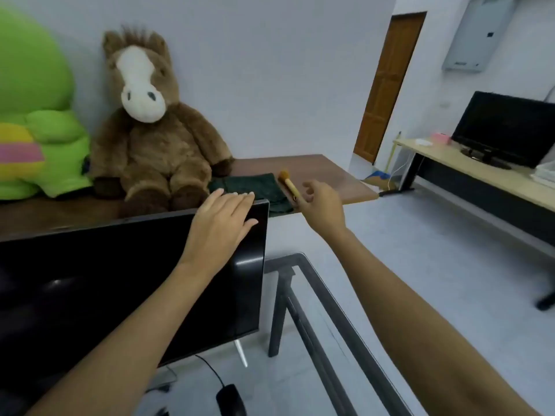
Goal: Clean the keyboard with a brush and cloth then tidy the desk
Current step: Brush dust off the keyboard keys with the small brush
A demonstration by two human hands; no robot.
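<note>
Two bare forearms are extending forward over a glass-topped desk with a dark metal frame. Nearest the person, a black mouse is lying on the glass at the bottom edge of the view, its cable running up toward the foot of a dark monitor. No keyboard is showing in this view.

The left hand is resting flat on the top right corner of the monitor, fingers spread and extended, gripping nothing. The right hand is hovering just past the monitor's right edge, fingers loosely parted and slightly curled, holding nothing; whether a fingertip is touching the brush cannot be told.

Beyond the monitor, a brown table is standing against the wall. The brush is lying on it, just in front of the right hand. Its long axis is running near to far, the orange bristle head pointing away toward the wall and the pale handle pointing back at the person. The dark green cloth is lying flat just left of the brush, one corner reaching the table's front edge.

Farther left, a brown plush horse is sitting upright beside a green plush toy. No containers are showing.
</note>
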